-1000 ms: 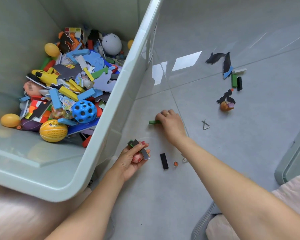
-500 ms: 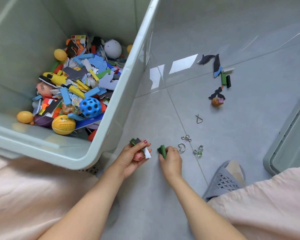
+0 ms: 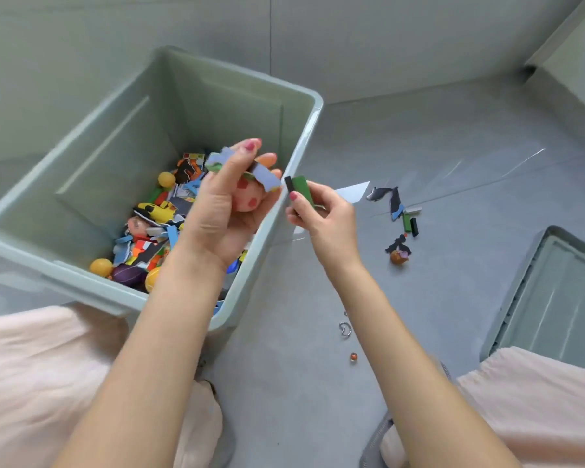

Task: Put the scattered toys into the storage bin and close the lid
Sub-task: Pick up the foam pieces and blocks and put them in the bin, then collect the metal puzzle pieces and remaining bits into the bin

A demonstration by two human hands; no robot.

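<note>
The storage bin [image 3: 313, 106] stands open on the floor, already part full of toys. Over its inside the left hand [image 3: 223, 204] has a closed grip on a spotted ball and foam pieces [image 3: 264, 175]. The right hand [image 3: 325, 214], just outside the rim, pinches a green block [image 3: 301, 187]. To do this well, carry both hands past the rim before letting go. More pieces [image 3: 397, 206], a ring [image 3: 345, 329] and the lid [image 3: 554, 298] wait on the floor.

Bin [image 3: 304, 136] mouth open, toy pile [image 3: 156, 228] low; near rim blocks right hand [image 3: 321, 214].
</note>
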